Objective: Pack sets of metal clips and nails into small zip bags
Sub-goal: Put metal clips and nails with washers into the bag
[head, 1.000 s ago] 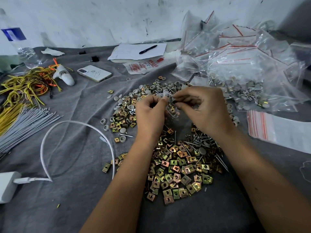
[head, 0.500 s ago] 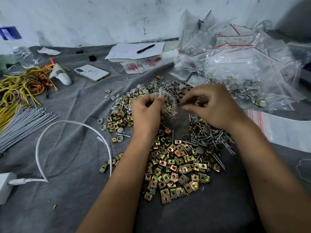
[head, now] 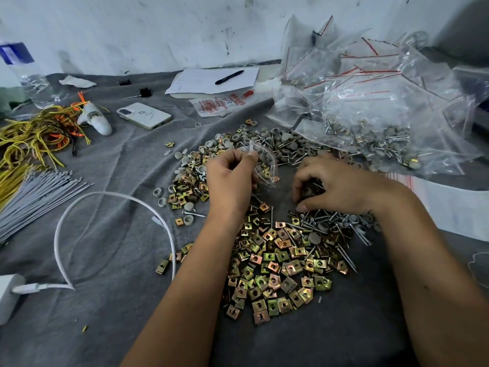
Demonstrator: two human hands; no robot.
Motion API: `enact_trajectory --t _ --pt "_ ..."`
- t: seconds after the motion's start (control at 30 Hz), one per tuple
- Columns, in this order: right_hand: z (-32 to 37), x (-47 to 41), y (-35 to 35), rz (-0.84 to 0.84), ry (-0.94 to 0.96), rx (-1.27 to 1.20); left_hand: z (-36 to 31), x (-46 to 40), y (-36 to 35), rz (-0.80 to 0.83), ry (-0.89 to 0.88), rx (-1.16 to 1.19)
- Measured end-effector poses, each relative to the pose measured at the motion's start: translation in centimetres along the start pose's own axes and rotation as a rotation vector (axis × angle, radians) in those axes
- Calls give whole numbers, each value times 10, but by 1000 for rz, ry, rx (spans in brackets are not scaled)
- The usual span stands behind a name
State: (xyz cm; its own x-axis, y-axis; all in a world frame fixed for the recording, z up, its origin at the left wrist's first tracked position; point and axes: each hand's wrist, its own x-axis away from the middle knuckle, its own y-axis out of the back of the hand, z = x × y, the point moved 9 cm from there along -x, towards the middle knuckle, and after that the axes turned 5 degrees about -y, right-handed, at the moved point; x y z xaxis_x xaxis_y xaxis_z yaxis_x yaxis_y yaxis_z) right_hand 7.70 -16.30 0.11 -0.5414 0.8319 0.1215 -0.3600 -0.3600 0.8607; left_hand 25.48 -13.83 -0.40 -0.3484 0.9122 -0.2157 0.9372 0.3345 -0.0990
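Left hand (head: 229, 181) pinches small clear plastic zip bag (head: 264, 165) by its mouth, raised. Right hand (head: 333, 185), fingers curled, picks at silver nails and grey caps (head: 328, 223) beneath it; brass-coloured square metal clips (head: 275, 271) lie below both hands.

Red print on a flat plastic packet (head: 225, 103) beside the phone (head: 144, 115) is too blurred to read

The metal clips (head: 275, 263) shine gold-green on the grey cloth (head: 111, 260). Far right, the clear bags (head: 370, 83) carry red stripes. Left, the wires (head: 31, 133) are yellow and orange.
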Motion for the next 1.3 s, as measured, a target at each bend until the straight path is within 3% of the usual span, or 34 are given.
enact_trajectory --t 0.5,0.7,1.0,1.07,1.2,1.3 --pt "22 9 39 -402 250 -664 0 -1 0 0 -14 -14" --pt "43 11 35 -537 320 -426 -2 -1 -4 31 -56 -62" --pt "39 18 46 -652 303 -382 1 -1 -2 16 -11 -30" --pt "38 18 47 -595 281 -312 1 -1 -1 10 -3 -23" --pt "24 2 14 -170 83 -102 3 -1 0 -3 17 -6" --pt "17 -2 -5 11 21 -79 3 -1 0 -3 19 3"
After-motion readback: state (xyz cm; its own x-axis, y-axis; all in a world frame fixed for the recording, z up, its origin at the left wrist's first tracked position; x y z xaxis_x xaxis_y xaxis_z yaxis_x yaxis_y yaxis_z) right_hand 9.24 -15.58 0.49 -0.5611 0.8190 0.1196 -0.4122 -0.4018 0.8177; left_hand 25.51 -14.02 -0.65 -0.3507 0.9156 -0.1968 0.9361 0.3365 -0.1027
